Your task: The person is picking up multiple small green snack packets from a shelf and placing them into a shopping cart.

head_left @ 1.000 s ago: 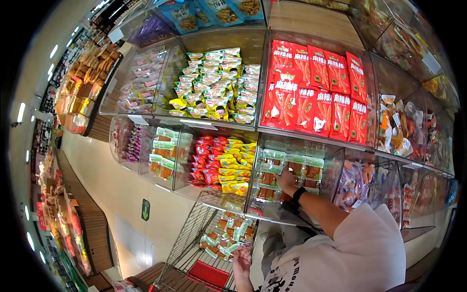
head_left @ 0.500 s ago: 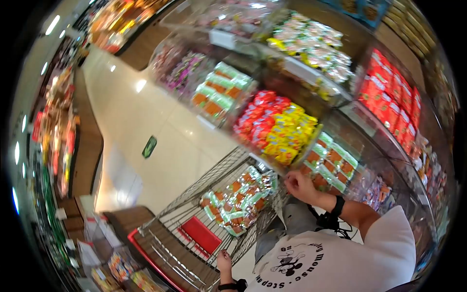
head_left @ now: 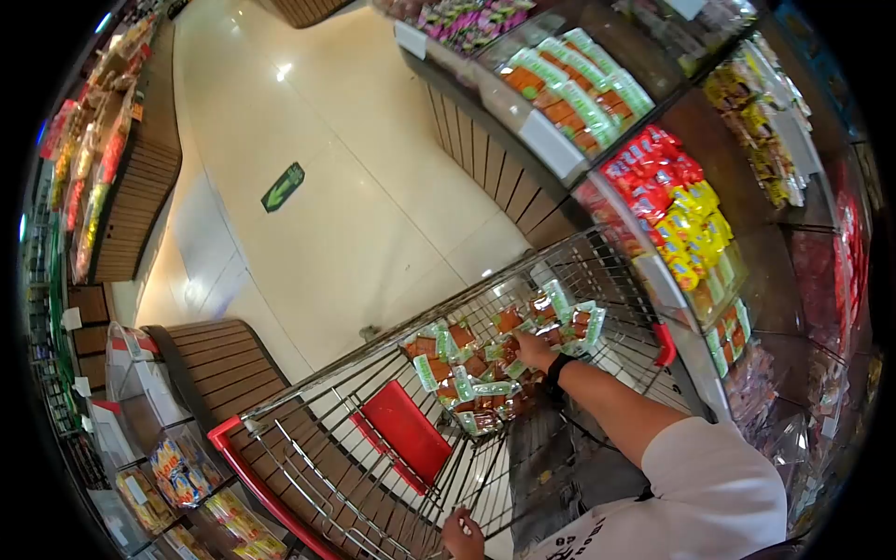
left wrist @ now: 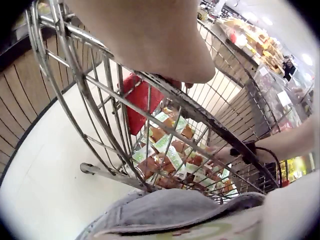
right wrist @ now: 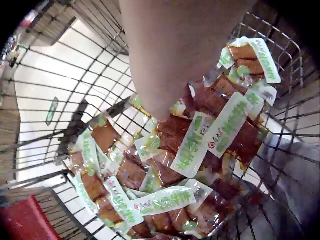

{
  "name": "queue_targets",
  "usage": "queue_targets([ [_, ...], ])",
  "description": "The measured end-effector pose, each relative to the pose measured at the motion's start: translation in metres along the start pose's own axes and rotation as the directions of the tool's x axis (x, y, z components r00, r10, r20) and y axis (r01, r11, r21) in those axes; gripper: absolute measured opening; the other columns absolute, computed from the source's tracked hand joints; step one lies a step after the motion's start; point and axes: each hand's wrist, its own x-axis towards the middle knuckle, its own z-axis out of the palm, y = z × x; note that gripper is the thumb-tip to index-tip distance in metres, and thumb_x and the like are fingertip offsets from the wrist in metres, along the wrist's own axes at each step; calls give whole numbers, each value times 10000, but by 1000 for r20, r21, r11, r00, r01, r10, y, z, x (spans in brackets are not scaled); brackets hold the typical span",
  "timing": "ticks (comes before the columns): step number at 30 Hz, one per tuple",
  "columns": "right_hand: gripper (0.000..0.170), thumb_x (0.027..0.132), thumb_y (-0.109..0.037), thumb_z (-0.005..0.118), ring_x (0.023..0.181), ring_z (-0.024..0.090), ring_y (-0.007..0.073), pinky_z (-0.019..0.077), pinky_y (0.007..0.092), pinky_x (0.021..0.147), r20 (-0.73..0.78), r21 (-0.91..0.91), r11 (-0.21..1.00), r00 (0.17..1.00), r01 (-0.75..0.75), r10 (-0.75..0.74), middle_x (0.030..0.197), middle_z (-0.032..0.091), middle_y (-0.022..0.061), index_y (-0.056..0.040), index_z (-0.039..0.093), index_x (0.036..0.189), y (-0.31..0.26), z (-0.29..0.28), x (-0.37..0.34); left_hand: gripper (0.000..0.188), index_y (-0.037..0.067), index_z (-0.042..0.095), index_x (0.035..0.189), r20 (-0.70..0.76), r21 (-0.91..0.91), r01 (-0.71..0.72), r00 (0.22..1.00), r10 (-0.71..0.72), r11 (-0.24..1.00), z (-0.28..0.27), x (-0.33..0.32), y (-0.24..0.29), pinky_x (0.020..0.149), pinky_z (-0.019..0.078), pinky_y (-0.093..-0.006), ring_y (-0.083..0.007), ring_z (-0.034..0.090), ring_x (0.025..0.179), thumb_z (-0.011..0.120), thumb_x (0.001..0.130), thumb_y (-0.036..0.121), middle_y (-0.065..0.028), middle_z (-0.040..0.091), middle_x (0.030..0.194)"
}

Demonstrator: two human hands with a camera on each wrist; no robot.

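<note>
Brown snack packets with green-and-white labels (head_left: pixel 467 369) (right wrist: pixel 192 145) lie in a loose heap inside the metal shopping cart (left wrist: pixel 95 82). My right hand (head_left: pixel 537 353) reaches down onto the heap from the shelf side, a black band at its wrist. In the right wrist view that hand (right wrist: pixel 175 55) covers its own fingertips, so a packet in its grasp cannot be made out. My left hand (head_left: pixel 463 537) hangs with loosely curled fingers by the cart's near side; in the left wrist view this hand (left wrist: pixel 150 40) is above the metal rail, its fingers mostly hidden.
Clear bins on the right hold similar packets (head_left: pixel 574 89) and red and yellow packets (head_left: pixel 691 219). A red panel (head_left: pixel 401 437) lies inside the cart. Pale floor (head_left: pixel 373 215) with a green arrow sign (head_left: pixel 283 187) stretches beyond. More bins stand at the lower left.
The view has swung from the shelves down to the cart. My right hand has left the shelf bin and come down to the heap in the cart. My left hand stays low beside the cart.
</note>
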Motion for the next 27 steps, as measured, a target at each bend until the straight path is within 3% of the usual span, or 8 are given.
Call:
queue_targets([
  [1, 445, 673, -15, 469, 692, 504, 289, 413, 378, 567, -232, -50, 969, 941, 244, -249, 866, 504, 150, -16, 382, 1109, 5, 16, 5, 178, 17, 534, 843, 101, -172, 215, 975, -200, 961, 2, 5, -1, 544, 411, -316, -262, 506, 618, 480, 675, 40, -130, 533, 703],
  [2, 441, 655, -1, 466, 720, 495, 297, 408, 383, 594, -145, -71, 953, 942, 296, -303, 903, 487, 144, -27, 404, 1090, 13, 28, 13, 155, 9, 537, 822, 149, 517, -186, 981, 126, 836, -6, -3, 0, 521, 403, -318, -264, 489, 590, 478, 685, 50, -139, 523, 684],
  [3, 439, 636, 14, 464, 748, 486, 305, 404, 389, 621, -57, -86, 933, 934, 348, -354, 939, 470, 137, -38, 427, 1071, 14, 31, 23, 130, 9, 539, 800, 151, 419, -42, 988, -25, 907, -16, 6, 27, 498, 394, -332, -269, 484, 574, 472, 702, 60, -151, 515, 674],
  [10, 173, 640, -89, 552, 652, 520, 287, 419, 360, 564, 372, -564, 789, 928, 243, -20, 674, 534, 123, -14, 541, 796, -3, 33, 24, 218, -5, 525, 920, 106, 31, -98, 990, 94, 995, -18, 12, 26, 618, 428, -348, -300, 521, 710, 458, 730, 80, -159, 547, 810],
  [15, 161, 669, -149, 598, 597, 530, 204, 393, 325, 500, 22, 145, 964, 973, 223, -228, 616, 528, 74, -42, 477, 678, -29, -18, -15, 202, 1, 499, 914, 214, -139, -52, 973, 81, 989, -8, 22, 13, 627, 435, -310, -254, 532, 728, 470, 724, 61, -143, 540, 836],
  [18, 178, 761, -140, 535, 559, 480, 45, 363, 211, 445, 232, 780, 598, 973, -184, -3, 556, 453, -28, -77, 396, 670, -75, -77, -64, 195, 9, 507, 915, 357, -64, -129, 923, 143, 990, -5, 40, 21, 629, 429, -309, -247, 537, 724, 452, 757, 110, -146, 543, 817],
  [25, 361, 760, -82, 520, 523, 504, 85, 414, 210, 475, 33, 947, 321, 980, 32, -196, 633, 507, 4, -58, 366, 1085, -142, -172, -201, 240, 16, 459, 1012, 226, -477, -319, 856, 465, 819, -27, 79, 157, 646, 401, -269, -183, 523, 726, 414, 805, 129, -105, 546, 843],
  [27, 361, 757, -75, 523, 543, 508, 81, 416, 217, 485, -48, 958, 268, 981, 98, -187, 649, 507, -6, -58, 369, 1082, -145, -186, -234, 240, -1, 439, 1020, 278, -731, -145, 829, 486, 666, -28, 69, 193, 644, 395, -262, -143, 507, 727, 412, 810, 113, -64, 544, 844],
])
